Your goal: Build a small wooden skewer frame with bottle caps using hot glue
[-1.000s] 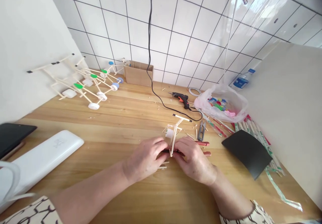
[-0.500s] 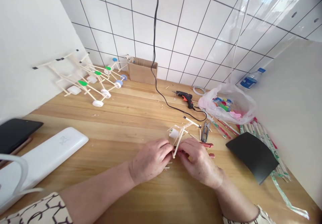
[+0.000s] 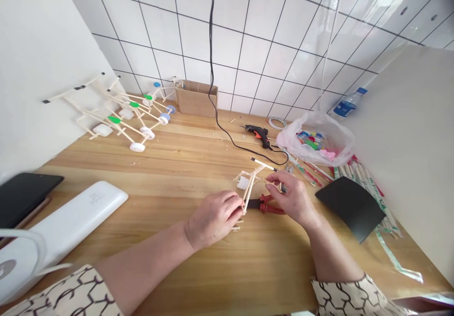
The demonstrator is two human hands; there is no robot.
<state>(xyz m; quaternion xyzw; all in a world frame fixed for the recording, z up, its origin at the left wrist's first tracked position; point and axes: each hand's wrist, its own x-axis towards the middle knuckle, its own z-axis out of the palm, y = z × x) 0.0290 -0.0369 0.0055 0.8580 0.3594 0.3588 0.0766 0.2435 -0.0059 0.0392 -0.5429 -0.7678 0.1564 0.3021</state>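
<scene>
My left hand is closed on the low end of a small frame of pale wooden sticks, which has a white bottle cap on one side and a black-tipped crossbar at the top. To the right of the frame, my right hand has thumb and forefinger drawn together by the crossbar; whatever is between them is too small to make out. Below its fingers lie red-handled pliers, their dark jaws reaching toward the frame. My right hand largely covers the grey snips. Short stick pieces lie near my left fingertips.
Several stick models with cap wheels stand at the left wall. A cardboard box, a glue gun and a bag of caps are at the back. A black sheet lies right, a white power bank left.
My right hand has left the low end of the stick frame and moved up and right, uncovering the red-handled pliers. My left hand stays on the frame. The view has shifted slightly.
</scene>
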